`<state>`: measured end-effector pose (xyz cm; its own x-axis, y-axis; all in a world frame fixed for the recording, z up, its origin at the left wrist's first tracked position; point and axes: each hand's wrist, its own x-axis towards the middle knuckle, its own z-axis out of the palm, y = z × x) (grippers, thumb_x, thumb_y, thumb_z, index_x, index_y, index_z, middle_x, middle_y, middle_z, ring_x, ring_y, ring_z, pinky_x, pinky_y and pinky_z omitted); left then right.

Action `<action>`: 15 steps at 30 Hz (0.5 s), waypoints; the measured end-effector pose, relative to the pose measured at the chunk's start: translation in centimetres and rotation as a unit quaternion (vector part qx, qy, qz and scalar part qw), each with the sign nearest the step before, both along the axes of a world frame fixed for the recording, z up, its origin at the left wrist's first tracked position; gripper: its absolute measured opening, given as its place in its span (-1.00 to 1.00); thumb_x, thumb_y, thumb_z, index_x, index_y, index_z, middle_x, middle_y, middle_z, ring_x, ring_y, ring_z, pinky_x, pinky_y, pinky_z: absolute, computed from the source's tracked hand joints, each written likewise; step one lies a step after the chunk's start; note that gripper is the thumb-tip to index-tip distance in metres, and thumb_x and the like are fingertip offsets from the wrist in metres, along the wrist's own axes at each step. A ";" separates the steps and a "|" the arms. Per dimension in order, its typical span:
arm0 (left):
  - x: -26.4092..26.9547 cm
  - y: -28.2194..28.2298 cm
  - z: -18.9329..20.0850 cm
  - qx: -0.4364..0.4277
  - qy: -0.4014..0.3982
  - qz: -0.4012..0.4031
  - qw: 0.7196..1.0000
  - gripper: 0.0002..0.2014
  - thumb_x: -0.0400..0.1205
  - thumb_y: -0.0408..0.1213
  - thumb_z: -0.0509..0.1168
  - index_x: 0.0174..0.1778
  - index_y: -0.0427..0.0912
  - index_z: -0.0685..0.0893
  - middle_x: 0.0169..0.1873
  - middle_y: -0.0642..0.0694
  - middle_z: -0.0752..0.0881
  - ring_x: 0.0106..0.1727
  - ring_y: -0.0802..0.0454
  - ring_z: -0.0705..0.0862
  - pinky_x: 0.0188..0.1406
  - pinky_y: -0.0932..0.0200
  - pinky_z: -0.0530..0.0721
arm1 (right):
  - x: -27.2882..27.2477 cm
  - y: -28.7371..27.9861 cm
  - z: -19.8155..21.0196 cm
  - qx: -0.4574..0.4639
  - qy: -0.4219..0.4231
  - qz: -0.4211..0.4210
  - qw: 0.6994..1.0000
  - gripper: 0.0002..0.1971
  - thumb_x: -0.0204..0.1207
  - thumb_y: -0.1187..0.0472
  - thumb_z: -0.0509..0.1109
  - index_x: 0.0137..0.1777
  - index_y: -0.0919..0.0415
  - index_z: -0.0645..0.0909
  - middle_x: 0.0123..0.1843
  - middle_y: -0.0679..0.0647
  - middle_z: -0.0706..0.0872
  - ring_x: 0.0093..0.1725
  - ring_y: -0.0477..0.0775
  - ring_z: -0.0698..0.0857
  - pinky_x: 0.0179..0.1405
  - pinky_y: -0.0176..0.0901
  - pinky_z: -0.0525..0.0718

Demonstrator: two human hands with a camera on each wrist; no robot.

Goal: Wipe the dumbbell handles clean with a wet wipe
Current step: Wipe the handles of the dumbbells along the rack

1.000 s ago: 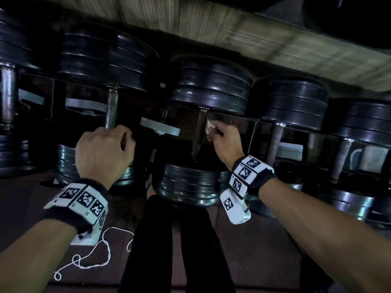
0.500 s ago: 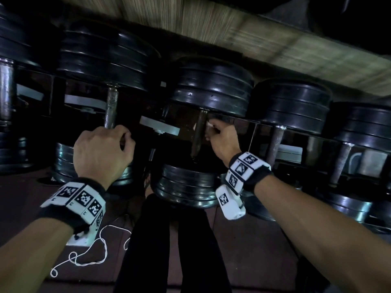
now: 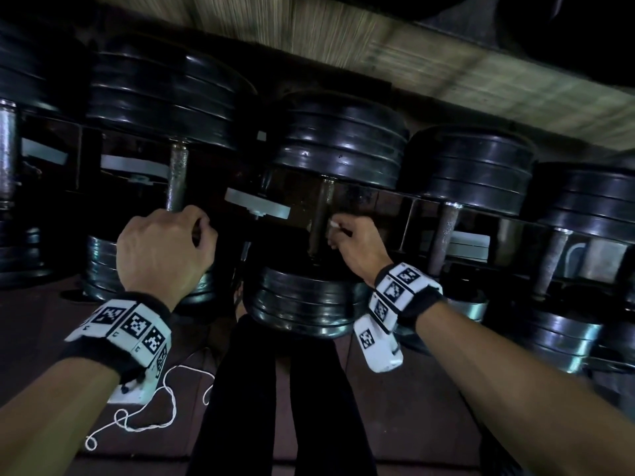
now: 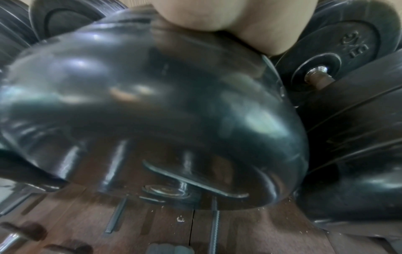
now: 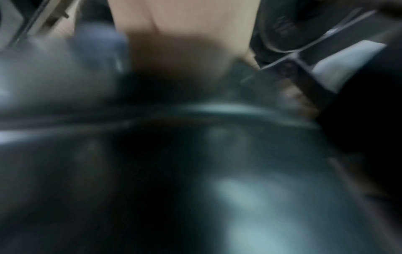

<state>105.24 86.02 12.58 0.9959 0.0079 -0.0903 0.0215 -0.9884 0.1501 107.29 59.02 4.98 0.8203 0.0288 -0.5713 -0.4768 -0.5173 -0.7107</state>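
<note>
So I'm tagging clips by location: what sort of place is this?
Most likely a gym's weight area: a row of black dumbbells sits on a rack, with plates stacked nearby.

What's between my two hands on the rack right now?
In the head view, a pale flat bracket lies between the left hand and the right hand, above a dark gap.

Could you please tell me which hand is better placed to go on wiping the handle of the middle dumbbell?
The right hand. It pinches the small white wet wipe right beside the middle dumbbell's dark metal handle. The left hand grips the neighbouring dumbbell's rusty metal handle and shows no wipe.
</note>
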 end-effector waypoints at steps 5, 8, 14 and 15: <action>0.0 -0.1 -0.1 0.013 0.012 0.002 1.000 -0.81 0.59 -0.23 0.33 -0.18 -0.26 0.77 -0.55 -0.29 0.60 -0.55 -0.26 0.53 -0.42 0.08 0.32 | -0.3 -0.8 0.3 0.007 0.048 0.022 0.999 -0.78 0.67 0.48 0.28 0.21 0.42 0.70 -0.11 0.13 0.74 -0.34 -0.12 0.61 -0.23 -0.35 0.62; 0.0 0.0 -0.1 0.011 0.016 0.012 1.000 -0.79 0.60 -0.20 0.31 -0.18 -0.25 0.77 -0.54 -0.29 0.61 -0.54 -0.27 0.54 -0.42 0.09 0.31 | 0.5 0.1 -0.5 0.003 0.056 0.012 0.998 -0.82 0.63 0.47 0.28 -0.02 0.36 0.73 -0.14 0.09 0.76 -0.27 -0.08 0.64 -0.16 -0.12 0.63; 0.1 0.0 -0.2 0.017 0.019 0.001 1.000 -0.77 0.60 -0.20 0.28 -0.20 -0.26 0.77 -0.55 -0.29 0.60 -0.56 -0.25 0.54 -0.44 0.10 0.32 | -1.0 -1.3 0.6 -0.009 0.099 0.001 0.995 -0.75 0.58 0.29 0.51 0.24 0.26 0.75 0.24 0.06 0.78 0.30 -0.05 0.69 0.43 -0.18 0.56; 0.1 0.1 -0.2 0.016 0.020 0.002 1.000 -0.76 0.60 -0.20 0.27 -0.20 -0.26 0.77 -0.54 -0.29 0.60 -0.55 -0.25 0.54 -0.44 0.09 0.34 | -0.8 -1.3 0.6 -0.009 0.099 0.005 0.995 -0.76 0.59 0.29 0.50 0.24 0.27 0.75 0.22 0.03 0.77 0.30 -0.07 0.69 0.40 -0.22 0.55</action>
